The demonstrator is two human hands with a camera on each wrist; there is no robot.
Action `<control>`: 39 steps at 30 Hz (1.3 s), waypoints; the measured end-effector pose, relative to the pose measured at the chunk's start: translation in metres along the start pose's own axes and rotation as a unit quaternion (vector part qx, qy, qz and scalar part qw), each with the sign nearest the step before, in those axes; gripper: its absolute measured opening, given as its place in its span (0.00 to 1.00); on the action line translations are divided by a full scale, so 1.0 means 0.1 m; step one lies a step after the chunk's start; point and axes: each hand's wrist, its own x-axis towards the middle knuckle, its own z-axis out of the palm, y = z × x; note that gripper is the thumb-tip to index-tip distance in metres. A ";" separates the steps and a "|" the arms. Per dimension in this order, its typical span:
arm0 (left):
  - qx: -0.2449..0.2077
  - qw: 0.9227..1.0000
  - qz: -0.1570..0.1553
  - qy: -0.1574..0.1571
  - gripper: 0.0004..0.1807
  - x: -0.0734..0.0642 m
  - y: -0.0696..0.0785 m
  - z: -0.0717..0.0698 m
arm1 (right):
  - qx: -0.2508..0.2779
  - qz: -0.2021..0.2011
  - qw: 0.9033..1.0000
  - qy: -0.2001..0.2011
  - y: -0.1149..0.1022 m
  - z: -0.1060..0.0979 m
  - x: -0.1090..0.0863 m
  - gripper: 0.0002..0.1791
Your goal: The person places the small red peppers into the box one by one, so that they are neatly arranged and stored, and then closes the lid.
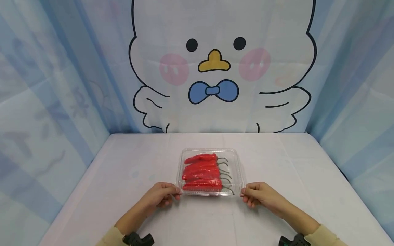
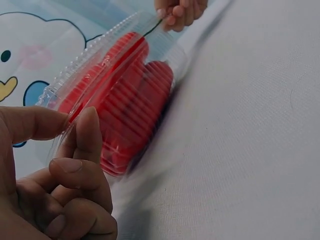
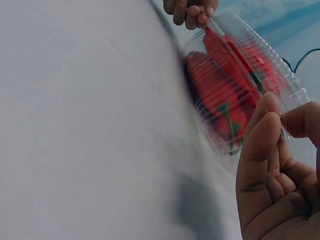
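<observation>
A clear plastic clamshell box [image 1: 236, 167] with several red chili peppers [image 1: 201, 175] inside is at the middle of the table in the head view. The peppers lie in a row, their green stems toward the right. At the box's front left corner, my left hand [image 1: 163, 194] pinches the rim between thumb and forefinger. My right hand [image 1: 258, 194] does the same at the front right corner. The ribbed box side [image 2: 172, 50] appears close up in the left wrist view. From the right wrist, the rim runs between both hands, with the lid over the base.
A white cloth covers the table [image 1: 277, 164]. Behind it hangs a curtain [image 1: 215, 116] printed with a white cartoon bird, and blue patterned curtains [image 1: 55, 102] stand along the sides. Dark devices [image 1: 138, 238] are strapped at both wrists.
</observation>
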 end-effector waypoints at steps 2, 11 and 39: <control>0.001 1.000 -0.002 0.003 0.16 0.00 0.00 0.00 | -0.006 0.003 1.000 0.001 -0.02 0.00 0.00 0.19; -0.007 1.000 -0.008 0.023 0.11 0.05 0.00 0.06 | -0.009 0.009 1.000 0.021 -0.04 -0.03 0.03 0.16; -0.004 0.999 -0.030 0.030 0.12 0.02 0.03 0.11 | 0.187 0.010 0.979 -0.085 0.13 -0.08 -0.02 0.11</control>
